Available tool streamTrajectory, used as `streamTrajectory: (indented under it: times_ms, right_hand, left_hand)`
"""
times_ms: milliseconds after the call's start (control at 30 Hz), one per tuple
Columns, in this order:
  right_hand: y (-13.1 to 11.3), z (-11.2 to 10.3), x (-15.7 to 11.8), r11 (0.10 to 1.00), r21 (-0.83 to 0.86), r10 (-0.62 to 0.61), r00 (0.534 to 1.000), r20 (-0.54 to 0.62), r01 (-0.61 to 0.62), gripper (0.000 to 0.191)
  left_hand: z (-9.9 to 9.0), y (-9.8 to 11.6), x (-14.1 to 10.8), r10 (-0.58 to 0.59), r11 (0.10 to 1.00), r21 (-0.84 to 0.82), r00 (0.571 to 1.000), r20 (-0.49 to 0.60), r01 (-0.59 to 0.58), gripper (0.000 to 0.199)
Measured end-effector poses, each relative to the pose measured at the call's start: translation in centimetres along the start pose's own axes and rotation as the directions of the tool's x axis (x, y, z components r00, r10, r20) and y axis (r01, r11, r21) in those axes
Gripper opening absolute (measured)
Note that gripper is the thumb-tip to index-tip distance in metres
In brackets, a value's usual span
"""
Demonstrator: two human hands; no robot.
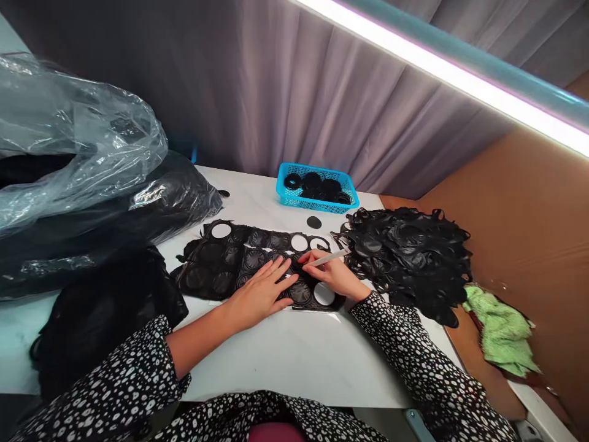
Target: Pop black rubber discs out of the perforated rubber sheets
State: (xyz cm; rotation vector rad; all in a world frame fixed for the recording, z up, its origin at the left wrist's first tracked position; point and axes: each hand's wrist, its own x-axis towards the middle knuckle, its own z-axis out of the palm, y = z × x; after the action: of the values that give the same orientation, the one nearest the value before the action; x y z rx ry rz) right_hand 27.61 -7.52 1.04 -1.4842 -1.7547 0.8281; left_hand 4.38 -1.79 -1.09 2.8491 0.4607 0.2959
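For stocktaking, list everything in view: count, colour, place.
Table: one, white, centre
Basket: one, blue, back
Round pieces: several, black, basket
Loose discs: two, black, on table
Sheets: count unclear, black, centre
Scraps: one pile, black, right
Plastic: count unclear, clear, left
Bundle: one, black, left
Cloth: one, green, right
Tool: one, pale, right hand
Curtain: one, purplish, back
Lamp: one, white, overhead
Wall: one, brown, right
Sleeves: two, spotted black, front
Hands: two, bare, centre

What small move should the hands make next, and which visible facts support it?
Probably a gentle lift with the tip of the thin pale tool: the right hand holds it low against the black moulded sheet, the left hand lies flat on that sheet, and white circles show at other spots.
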Motion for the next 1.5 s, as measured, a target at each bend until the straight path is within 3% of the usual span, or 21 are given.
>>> streamTrajectory:
  times_ms: [367,567,600,667,700,767,833,867,933,1033,1100,1267,1500]
  right_hand:
    - [0.5,-0.1,0.3,0.997,-0.039,-0.064,0.997,0.032,0.065,0.022]
    - [0.1,1.5,-0.4,0.914,-0.333,-0.221,0.973,0.072,0.233,0.010]
    - [0.4,1.4,-0.4,0.895,-0.386,-0.227,0.973,0.038,0.224,0.013]
    - [1.2,0.3,0.1,0.880,-0.461,-0.200,0.969,-0.148,0.111,0.016]
    - [1.7,-0.7,0.4,0.879,-0.476,-0.173,0.944,-0.281,0.019,0.016]
    - [2.4,-3.0,0.7,0.870,-0.468,-0.129,0.848,-0.514,-0.152,0.016]
    - [2.2,-4.6,0.5,0.872,-0.434,-0.108,0.775,-0.622,-0.227,0.015]
    - [1.7,-5.0,0.1,0.882,-0.416,-0.099,0.775,-0.624,-0.222,0.014]
    - [0.3,-4.3,-1.1,0.917,-0.369,-0.077,0.837,-0.541,-0.154,0.014]
    - [-1.7,-1.4,-3.1,0.965,-0.258,-0.040,0.953,-0.300,-0.040,0.011]
    - [-2.4,0.6,-4.1,0.985,-0.172,-0.018,0.985,-0.169,-0.012,0.010]
    - [-2.2,2.1,-4.7,0.999,-0.006,-0.046,0.999,0.021,0.047,0.018]
    - [-2.1,1.6,-4.4,0.998,-0.011,-0.053,0.993,0.104,0.054,0.010]
  left_hand:
    - [0.4,-0.1,0.1,-0.010,1.000,0.008,1.000,-0.008,0.010,0.050]
    - [0.4,0.0,0.1,-0.006,1.000,0.019,1.000,0.008,0.005,0.050]
    - [0.4,-0.1,0.1,-0.007,1.000,0.028,1.000,0.012,0.007,0.049]
    - [0.4,-0.1,0.2,-0.012,0.999,0.038,1.000,0.017,0.011,0.047]
    - [0.3,-0.1,0.2,-0.015,0.999,0.039,1.000,0.018,0.014,0.046]
    - [0.1,-0.1,0.4,-0.015,0.999,0.037,1.000,0.016,0.014,0.045]
    - [-0.2,0.1,0.4,-0.007,0.999,0.042,1.000,-0.004,0.007,0.046]
    - [-0.3,0.3,0.2,-0.004,0.999,0.049,1.000,-0.025,0.005,0.048]
    - [-0.6,1.0,-0.3,0.012,0.998,0.060,0.999,-0.052,-0.009,0.049]
    - [-0.5,2.1,-1.8,0.077,0.996,0.036,0.997,-0.020,-0.076,0.048]
    - [-0.2,2.5,-2.7,0.100,0.995,-0.002,0.995,-0.004,-0.100,0.050]
    - [-0.2,2.2,-3.5,0.121,0.990,-0.078,0.992,0.031,-0.118,0.054]
    - [-1.0,2.1,-3.2,0.131,0.987,-0.103,0.986,0.103,-0.121,0.057]
